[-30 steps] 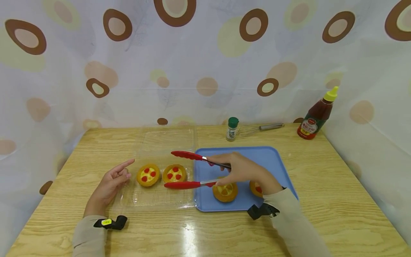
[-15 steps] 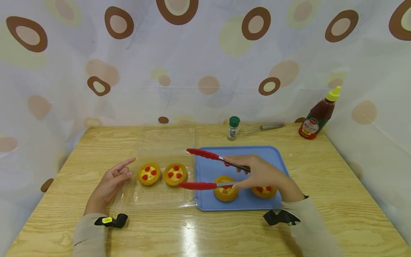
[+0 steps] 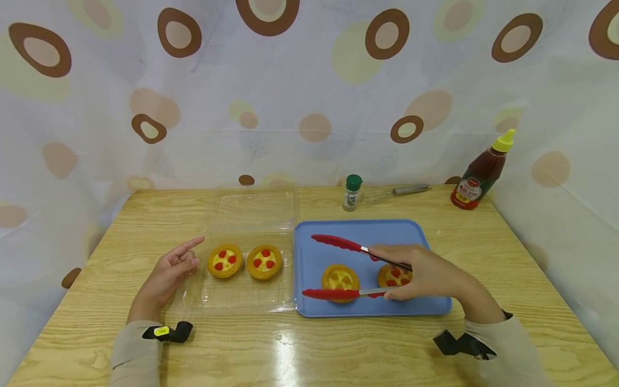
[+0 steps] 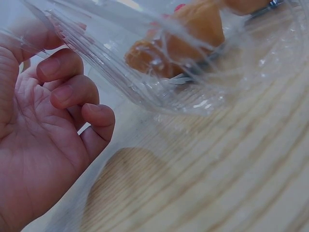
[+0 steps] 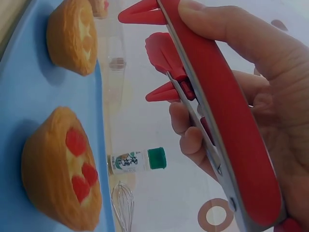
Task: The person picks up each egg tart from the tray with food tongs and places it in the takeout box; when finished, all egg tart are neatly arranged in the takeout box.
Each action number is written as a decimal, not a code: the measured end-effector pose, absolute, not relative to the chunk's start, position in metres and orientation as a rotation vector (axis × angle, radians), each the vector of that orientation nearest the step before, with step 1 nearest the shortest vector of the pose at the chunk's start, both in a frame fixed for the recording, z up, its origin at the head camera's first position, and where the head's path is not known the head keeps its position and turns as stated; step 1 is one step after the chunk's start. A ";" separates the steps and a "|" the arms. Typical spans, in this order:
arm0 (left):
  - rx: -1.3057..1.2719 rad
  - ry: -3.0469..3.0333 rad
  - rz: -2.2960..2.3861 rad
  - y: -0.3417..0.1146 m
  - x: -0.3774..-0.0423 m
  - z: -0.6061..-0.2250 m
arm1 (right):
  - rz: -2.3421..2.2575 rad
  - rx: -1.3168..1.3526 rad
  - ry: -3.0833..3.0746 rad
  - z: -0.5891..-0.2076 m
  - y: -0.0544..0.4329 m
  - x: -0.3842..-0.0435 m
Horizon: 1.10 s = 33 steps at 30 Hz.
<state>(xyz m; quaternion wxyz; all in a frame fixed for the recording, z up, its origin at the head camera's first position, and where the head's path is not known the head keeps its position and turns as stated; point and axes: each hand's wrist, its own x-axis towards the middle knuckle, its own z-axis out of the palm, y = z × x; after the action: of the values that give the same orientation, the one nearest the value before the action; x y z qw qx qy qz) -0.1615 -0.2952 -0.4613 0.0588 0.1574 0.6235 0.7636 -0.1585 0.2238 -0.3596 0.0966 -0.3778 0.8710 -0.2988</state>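
Note:
My right hand [image 3: 427, 271] grips red-tipped tongs [image 3: 333, 294] with their arms spread and nothing between the tips. They hang over the blue tray [image 3: 358, 236], and one arm overlaps a tart with yellow wedges [image 3: 340, 277] in the head view. Partly behind that hand sits a tart with red pieces [image 5: 63, 171]. My left hand [image 3: 166, 277] holds the left edge of a clear plastic container [image 3: 227, 301], index finger stretched out along it, other fingers curled outside the wall. Two red-topped tarts, a left one [image 3: 224, 261] and a right one [image 3: 264, 262], lie inside the container.
A green-capped seasoning bottle [image 3: 352, 193] and a whisk [image 3: 411, 190] are behind the tray. A ketchup bottle [image 3: 476, 177] with a yellow nozzle stands at the back right, before the patterned curtain [image 3: 309, 80]. The container's lid [image 3: 253, 209] lies folded back.
My right hand has carried the tongs rightward from over the container to over the tray, a little lower, uncovering the right tart in the container. The left hand has stayed in place.

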 end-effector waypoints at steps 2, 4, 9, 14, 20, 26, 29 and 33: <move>0.484 1.881 2.315 -0.295 -0.162 -0.461 | -0.841 -1.126 2.595 -0.359 0.229 -0.156; 0.492 1.872 2.318 -0.295 -0.162 -0.461 | -0.815 -1.138 2.597 -0.358 0.233 -0.153; 0.509 1.859 2.321 -0.296 -0.163 -0.460 | -0.808 -1.130 2.564 -0.358 0.240 -0.149; 0.493 1.877 2.317 -0.296 -0.162 -0.460 | -0.837 -1.090 2.539 -0.359 0.245 -0.149; 0.482 1.882 2.313 -0.295 -0.161 -0.461 | -0.826 -1.076 2.533 -0.363 0.250 -0.149; 0.472 1.886 2.310 -0.296 -0.161 -0.461 | -0.748 -1.079 2.532 -0.362 0.249 -0.150; 0.481 1.886 2.307 -0.296 -0.161 -0.461 | -0.712 -1.086 2.538 -0.362 0.248 -0.152; 0.486 1.881 2.307 -0.296 -0.161 -0.461 | -0.701 -1.098 2.535 -0.362 0.247 -0.153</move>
<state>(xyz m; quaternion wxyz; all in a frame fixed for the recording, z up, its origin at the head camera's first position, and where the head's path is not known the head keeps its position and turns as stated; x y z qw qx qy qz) -0.1611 -0.2959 -0.4614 0.0626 0.1607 0.6224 0.7634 -0.1534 0.2465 -0.3619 0.1454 -0.3811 0.8800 -0.2432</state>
